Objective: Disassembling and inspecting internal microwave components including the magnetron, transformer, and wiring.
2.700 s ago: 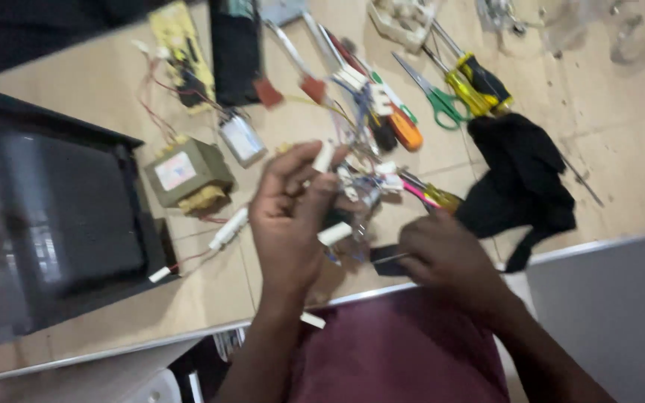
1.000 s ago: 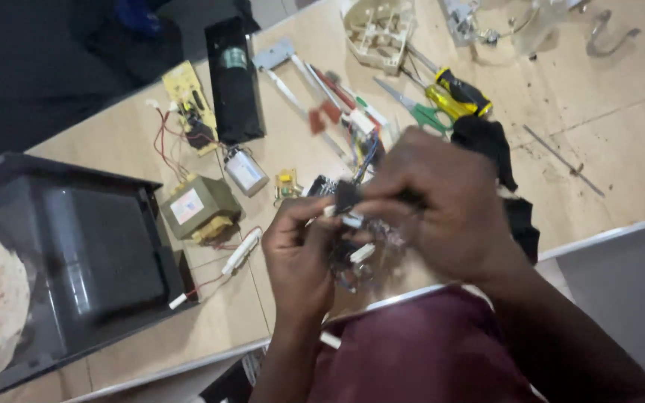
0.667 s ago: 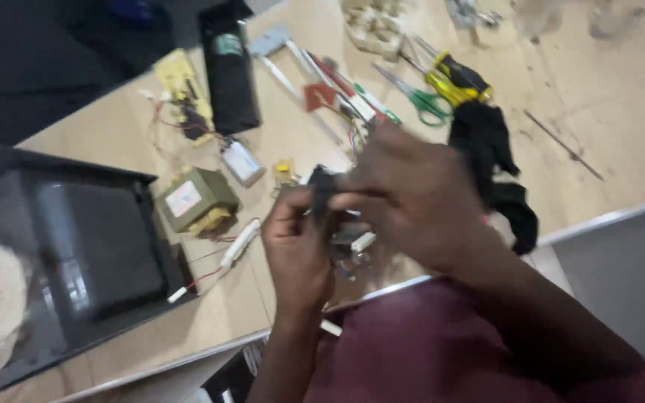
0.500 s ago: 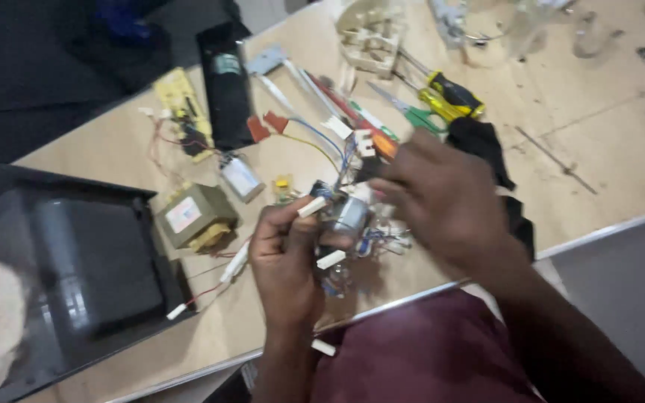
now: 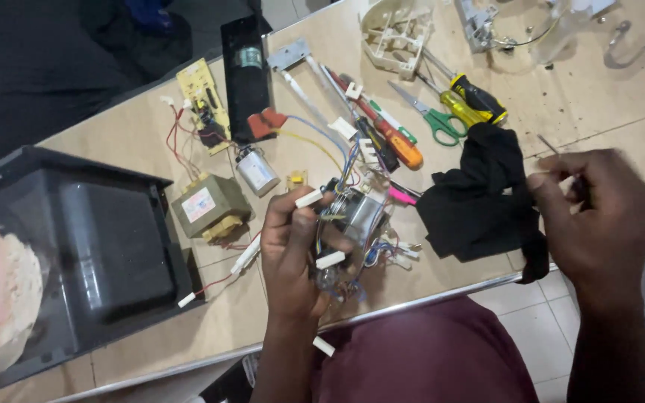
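Observation:
My left hand (image 5: 293, 250) grips a small metal electrical part (image 5: 358, 216) with a bundle of coloured wires and white connectors hanging from it, held just above the wooden table's near edge. My right hand (image 5: 595, 216) is off to the right, away from the part, with its fingers pinched on a thin metal rod (image 5: 550, 145) that sticks up past the fingertips. A crumpled black cloth (image 5: 479, 198) lies between the two hands.
A dark oven casing (image 5: 76, 246) fills the left. On the table (image 5: 621, 97) lie a transformer (image 5: 207, 209), a capacitor (image 5: 257, 172), a yellow circuit board (image 5: 201, 101), a black panel (image 5: 246, 75), screwdrivers (image 5: 393, 138), green scissors (image 5: 434, 119) and a white plastic frame (image 5: 396, 33).
My right hand has left the wired part and moved to the right, now pinching the thin rod. The left hand still holds the part.

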